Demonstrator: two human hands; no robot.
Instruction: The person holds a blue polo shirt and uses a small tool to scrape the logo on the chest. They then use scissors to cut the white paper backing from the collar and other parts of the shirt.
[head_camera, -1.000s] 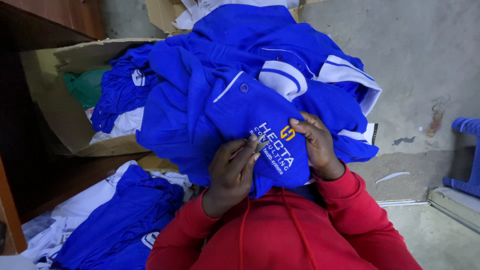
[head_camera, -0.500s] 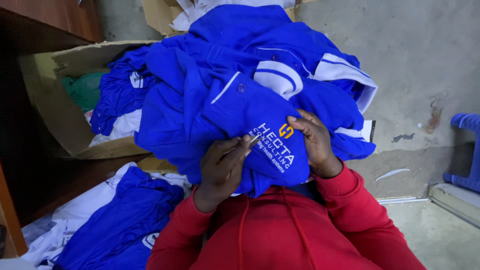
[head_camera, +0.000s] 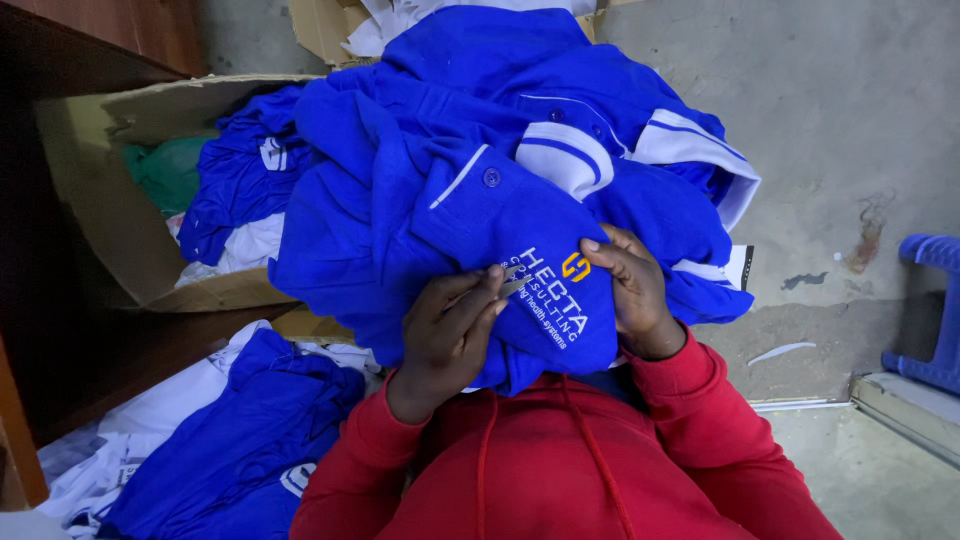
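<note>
Left hand (head_camera: 450, 335), centre of the frame: fingers bent, grip pinching the fabric of a royal-blue cotton polo shirt with white collar trim and white embroidered lettering (head_camera: 500, 240), fingertips beside the lettering. Right hand (head_camera: 630, 290), just right of centre: fingers spread flat and curled over the same shirt, grip pressed on the cloth next to the small yellow emblem. The shirt lies bunched on the lap, above the red hooded sweatshirt with drawstrings (head_camera: 570, 470) at lower centre, and it tops a heap of like blue-and-white shirts (head_camera: 620, 120) filling the upper centre. Open brown cardboard box (head_camera: 110, 200), upper left, holding more blue shirts, white cloth and a green item. Second pile of blue and white garments (head_camera: 220, 440), lower left, on the floor. Grey concrete floor (head_camera: 830, 110), right side. Blue plastic stool (head_camera: 935, 310), partly cut off at the right edge.
</note>
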